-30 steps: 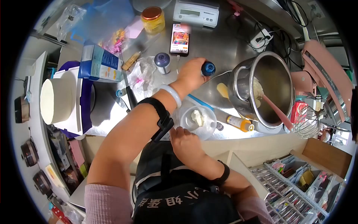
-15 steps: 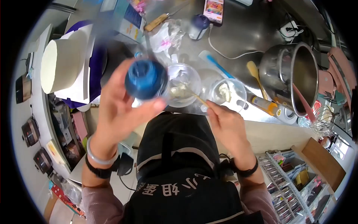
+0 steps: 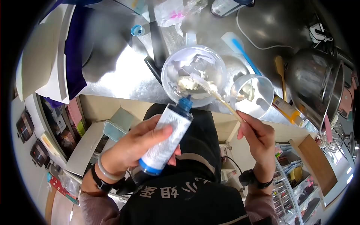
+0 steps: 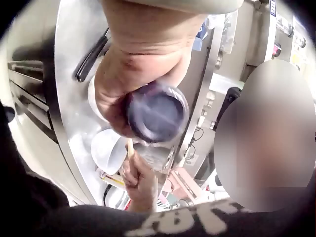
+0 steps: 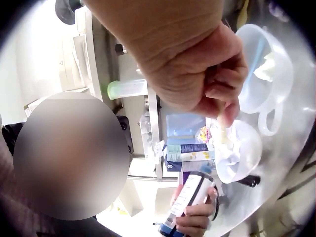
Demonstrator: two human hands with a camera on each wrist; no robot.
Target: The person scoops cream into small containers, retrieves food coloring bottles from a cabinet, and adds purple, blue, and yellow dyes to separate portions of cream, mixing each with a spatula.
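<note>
My left hand (image 3: 131,146) grips a white-labelled bottle (image 3: 168,137) with a blue nozzle. The bottle leans with its nozzle close to the near rim of a translucent plastic cup (image 3: 167,80). White cream (image 3: 187,83) lies inside that cup. Between thumb and fingers, my right hand (image 3: 258,137) pinches the thin handle of a small spatula (image 3: 221,98), whose head is in the cream. A second translucent cup (image 3: 269,92), with a little cream in it, stands to the right. In the left wrist view the bottle's dark base (image 4: 158,116) faces the camera.
A small blue cap (image 3: 137,30) and a black-handled tool (image 3: 157,45) lie left of the cup. Rightward are a blue-handled spatula (image 3: 245,56), a wooden one (image 3: 280,71), an orange-labelled bottle (image 3: 287,109) and a steel mixing bowl (image 3: 311,75). A white cake (image 3: 35,56) stands far left.
The left hand took a bottle from the counter, brought it near the body and tilted it toward the cup. The right hand took up the small spatula. The head view moved closer.
</note>
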